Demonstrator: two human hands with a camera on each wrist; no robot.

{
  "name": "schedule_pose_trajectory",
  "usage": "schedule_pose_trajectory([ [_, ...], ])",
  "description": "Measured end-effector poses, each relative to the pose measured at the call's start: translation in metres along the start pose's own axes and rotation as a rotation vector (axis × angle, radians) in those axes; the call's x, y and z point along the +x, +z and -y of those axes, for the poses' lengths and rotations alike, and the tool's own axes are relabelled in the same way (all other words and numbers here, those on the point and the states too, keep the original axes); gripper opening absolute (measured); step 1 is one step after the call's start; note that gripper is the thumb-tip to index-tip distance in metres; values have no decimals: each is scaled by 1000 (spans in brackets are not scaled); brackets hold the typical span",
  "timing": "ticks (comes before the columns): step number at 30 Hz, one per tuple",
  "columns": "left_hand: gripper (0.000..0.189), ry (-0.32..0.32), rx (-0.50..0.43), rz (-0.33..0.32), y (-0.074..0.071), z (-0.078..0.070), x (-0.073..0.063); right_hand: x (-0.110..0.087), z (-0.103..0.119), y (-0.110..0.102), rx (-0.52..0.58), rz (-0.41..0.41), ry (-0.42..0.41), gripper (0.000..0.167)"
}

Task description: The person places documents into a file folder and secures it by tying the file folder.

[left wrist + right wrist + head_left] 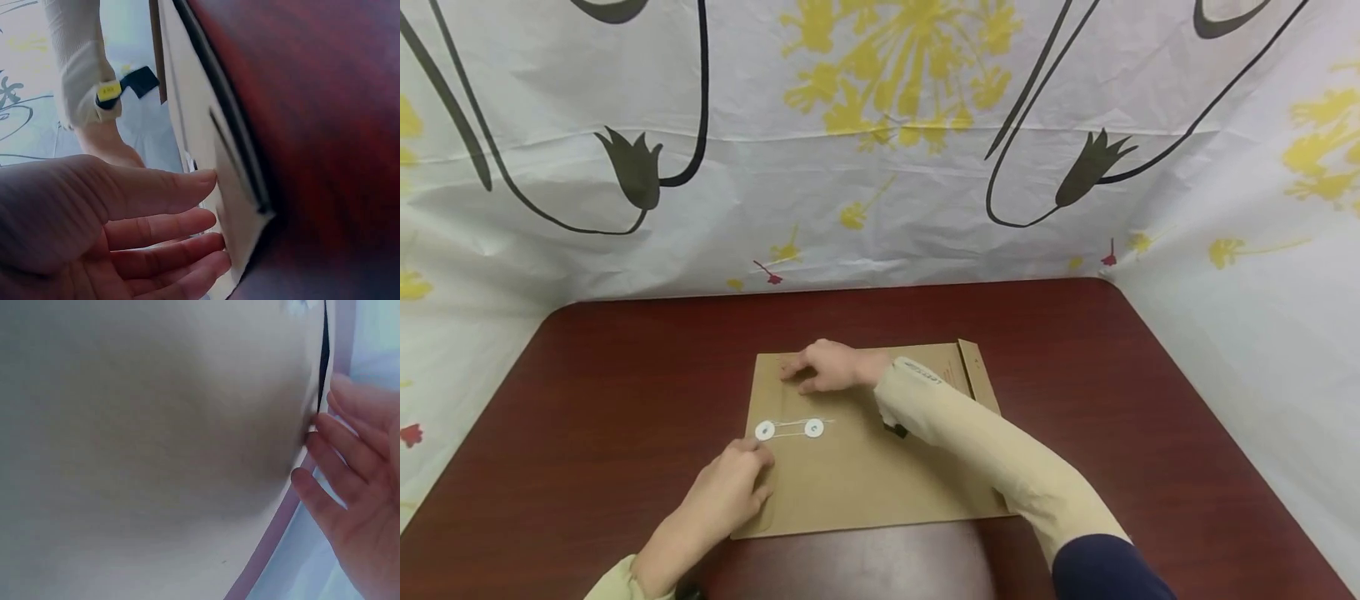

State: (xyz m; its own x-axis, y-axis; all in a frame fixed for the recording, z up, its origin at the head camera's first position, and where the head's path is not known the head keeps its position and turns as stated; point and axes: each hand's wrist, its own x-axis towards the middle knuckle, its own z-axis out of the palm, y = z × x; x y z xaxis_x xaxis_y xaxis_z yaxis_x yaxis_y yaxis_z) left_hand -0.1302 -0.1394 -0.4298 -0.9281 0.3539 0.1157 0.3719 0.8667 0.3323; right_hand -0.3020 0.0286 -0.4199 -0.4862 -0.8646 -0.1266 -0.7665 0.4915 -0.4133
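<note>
A brown kraft document envelope (880, 467) lies flat on the table, its string wound between two white paper buttons (814, 427) near its left side. My left hand (727, 487) touches the envelope's left edge below the buttons. Seen in the left wrist view, the left thumb and fingers (159, 259) are extended, with their tips against the brown card. Reaching across the envelope, my right hand (829, 367) rests its fingertips near the upper left corner. The right wrist view shows the right fingers (337, 465) spread and fairly straight along the envelope's flap edge.
The dark red wooden table (625, 400) extends around the envelope, with rounded far corners. A white patterned sheet (880, 233) hangs behind it and along both sides. The envelope's right end has a narrow folded strip (977, 379) standing slightly raised.
</note>
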Motion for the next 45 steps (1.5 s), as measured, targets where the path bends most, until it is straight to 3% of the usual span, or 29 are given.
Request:
schedule_pose_trajectory([
  [4,22,15,24,-42,3,-2,-3,-20,5,3,20,-100,-46,8],
  [11,20,30,54,-73,7,-5,-1,-47,14,10,68,-64,1,7],
  [17,19,35,60,-76,7,-8,1,-55,18,16,-46,-82,43,13],
  [24,20,38,62,-59,8,-11,-1,-61,24,22,0,-48,88,17],
  [36,23,59,72,-55,11,-13,-7,-68,48,36,-106,-134,201,14],
  [39,23,58,77,-55,12,-13,-6,-68,51,39,-75,-160,189,15],
  [45,25,50,61,-31,12,-12,-4,-71,51,48,115,-180,78,16],
])
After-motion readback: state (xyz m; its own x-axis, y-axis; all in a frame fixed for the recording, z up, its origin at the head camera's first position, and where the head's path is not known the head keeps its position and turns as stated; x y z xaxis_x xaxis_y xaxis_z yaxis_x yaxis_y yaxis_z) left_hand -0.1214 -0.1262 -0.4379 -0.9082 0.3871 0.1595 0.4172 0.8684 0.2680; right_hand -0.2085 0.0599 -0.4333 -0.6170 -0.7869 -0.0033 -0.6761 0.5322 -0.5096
